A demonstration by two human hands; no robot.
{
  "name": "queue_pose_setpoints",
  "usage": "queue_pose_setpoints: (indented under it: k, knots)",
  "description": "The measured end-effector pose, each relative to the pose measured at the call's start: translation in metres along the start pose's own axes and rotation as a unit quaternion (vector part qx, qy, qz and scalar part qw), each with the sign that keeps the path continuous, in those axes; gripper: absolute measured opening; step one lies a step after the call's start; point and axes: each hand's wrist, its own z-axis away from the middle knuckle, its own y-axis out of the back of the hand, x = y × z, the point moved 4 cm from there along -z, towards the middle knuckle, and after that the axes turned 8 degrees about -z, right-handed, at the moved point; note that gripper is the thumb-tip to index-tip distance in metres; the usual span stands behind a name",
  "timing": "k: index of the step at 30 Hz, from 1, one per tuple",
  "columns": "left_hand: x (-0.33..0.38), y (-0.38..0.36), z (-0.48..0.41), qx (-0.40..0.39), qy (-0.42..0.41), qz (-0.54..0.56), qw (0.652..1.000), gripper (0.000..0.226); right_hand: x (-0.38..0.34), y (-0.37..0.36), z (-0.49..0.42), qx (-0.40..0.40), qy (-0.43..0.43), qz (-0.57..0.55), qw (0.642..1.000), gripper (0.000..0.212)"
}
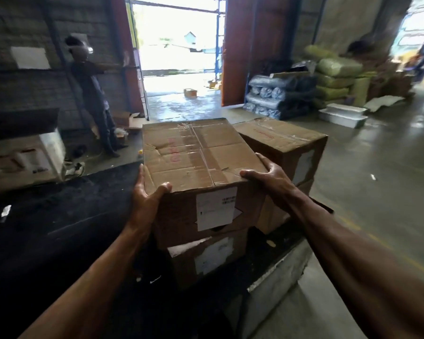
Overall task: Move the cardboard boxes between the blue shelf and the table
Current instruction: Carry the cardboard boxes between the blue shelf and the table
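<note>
A taped cardboard box with a white label on its near face sits on top of a second box, on a dark table. My left hand grips its near left corner, thumb on the top. My right hand grips its near right corner. Just behind and to the right stands another stack, an upper box on a lower one. No blue shelf is visible.
A person stands at the left by the wall, near an open doorway. A white-and-brown box lies at the table's far left. Wrapped rolls, green sacks and white trays line the right. Concrete floor stretches rightward.
</note>
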Motion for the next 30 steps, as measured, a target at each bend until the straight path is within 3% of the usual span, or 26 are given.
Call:
queue_pose_setpoints:
  k: [6, 9, 12, 19, 22, 26, 30]
  knots:
    - [0.06, 0.025, 0.047, -0.081, -0.099, -0.006, 0.992, 0.052, -0.059, -0.003, 0.134, 0.129, 0.059, 0.009, 0.99, 0.094]
    - [0.087, 0.022, 0.069, -0.132, -0.11, 0.022, 0.985, 0.075, -0.092, 0.005, 0.208, 0.179, 0.077, 0.024, 0.98, 0.087]
    - [0.113, -0.001, 0.096, -0.195, -0.106, 0.066, 0.973, 0.09, -0.116, 0.023, 0.278, 0.235, 0.095, 0.037, 0.967, 0.055]
    - [0.175, -0.111, 0.192, -0.36, -0.074, 0.188, 0.911, 0.038, -0.156, 0.096, 0.441, 0.394, 0.114, 0.092, 0.907, 0.063]
    - [0.201, -0.165, 0.244, -0.437, -0.078, 0.22, 0.869, 0.05, -0.167, 0.129, 0.511, 0.468, 0.101, 0.12, 0.87, 0.073]
    - [0.227, -0.237, 0.307, -0.507, -0.061, 0.234, 0.828, 0.081, -0.175, 0.174, 0.589, 0.537, 0.099, 0.141, 0.826, 0.064]
    - [0.259, -0.311, 0.36, -0.577, -0.07, 0.234, 0.779, 0.078, -0.183, 0.216, 0.651, 0.602, 0.09, 0.158, 0.778, 0.052]
